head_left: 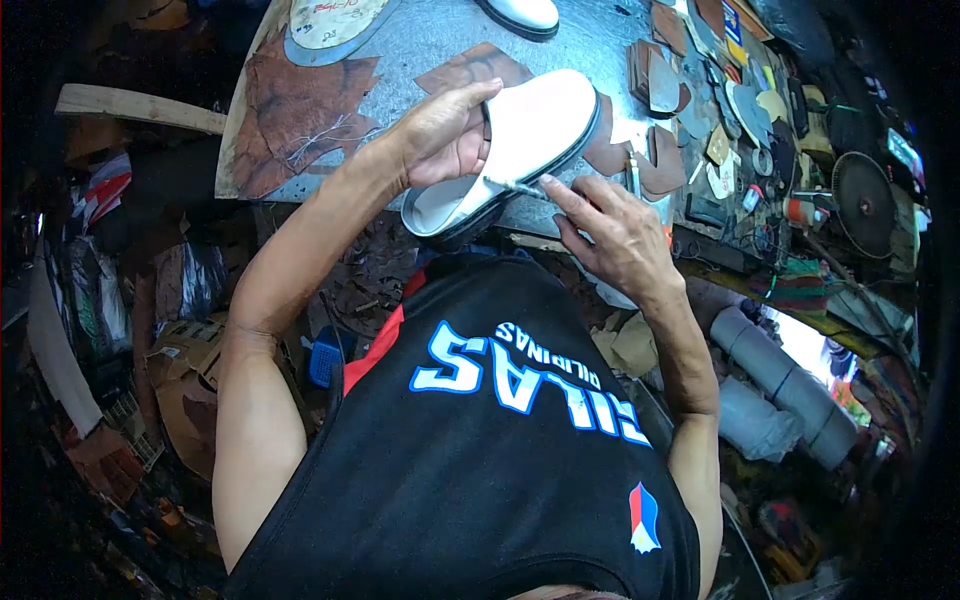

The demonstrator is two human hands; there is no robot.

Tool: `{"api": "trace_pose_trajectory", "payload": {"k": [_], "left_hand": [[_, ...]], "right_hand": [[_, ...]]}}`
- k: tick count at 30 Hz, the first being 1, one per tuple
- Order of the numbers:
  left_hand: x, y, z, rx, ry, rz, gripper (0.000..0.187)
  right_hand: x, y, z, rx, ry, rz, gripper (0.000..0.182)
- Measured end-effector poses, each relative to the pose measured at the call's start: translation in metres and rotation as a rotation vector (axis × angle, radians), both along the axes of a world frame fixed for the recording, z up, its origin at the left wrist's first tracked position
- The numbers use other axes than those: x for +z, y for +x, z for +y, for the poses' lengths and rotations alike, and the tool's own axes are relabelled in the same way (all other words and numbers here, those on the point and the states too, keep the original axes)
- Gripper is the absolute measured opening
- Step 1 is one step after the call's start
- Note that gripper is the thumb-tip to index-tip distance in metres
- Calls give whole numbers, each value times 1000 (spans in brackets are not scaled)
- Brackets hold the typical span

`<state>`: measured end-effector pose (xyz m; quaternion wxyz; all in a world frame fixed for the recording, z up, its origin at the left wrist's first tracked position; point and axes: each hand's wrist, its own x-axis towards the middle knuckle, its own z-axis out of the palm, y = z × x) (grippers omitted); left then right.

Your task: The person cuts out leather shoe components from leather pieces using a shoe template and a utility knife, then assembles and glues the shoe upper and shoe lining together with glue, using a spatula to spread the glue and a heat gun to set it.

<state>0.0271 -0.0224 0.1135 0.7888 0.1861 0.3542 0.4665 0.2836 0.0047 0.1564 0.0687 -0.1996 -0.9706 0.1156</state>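
A white slip-on shoe with a dark sole [545, 115] is tilted over the near edge of the worktable, its toe pointing away from me. My left hand [447, 135] grips the shoe from its left side, thumb up along the upper and fingers curled at the opening. In my right hand [620, 230] is a thin, slender tool [520, 187], pinched between thumb and forefinger. Its tip meets the white upper near the right edge of the opening. What kind of tool it is cannot be made out.
On the metal-topped table [400, 95] lie brown leather pieces [305, 115], another white shoe [525, 12] and a sole-shaped pattern [335, 22]. Stacked cut pieces [660, 80] and tools crowd the right side. A round dark disc [862, 205] stands far right; a cardboard box [185, 375] sits lower left.
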Motion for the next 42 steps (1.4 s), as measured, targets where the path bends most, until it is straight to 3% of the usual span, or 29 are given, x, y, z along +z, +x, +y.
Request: {"api": "trace_pose_trajectory", "payload": {"k": [8,20,25,30,35,42], "left_hand": [[1,-1,-1,30,-37,35,54],[2,-4,0,63,-47,39,54],[0,-4,2,28,-17,-7,54],[-2,-2,5,33,-34,-39,56],[1,-2,2,55,-10,6,58],[-8,-9,0,48,12,-29,56]], "right_hand": [[-1,13,15,-154,49,88,44],[-13,23,5,-202,-9,87,47],[-7,5,-12,-79,-41,94,51],[-2,-6,-2,-168,15,90,51],[-1,-9,-16,-90,-1,35,53],[-1,-4,-31,57,-199,15,56]]}}
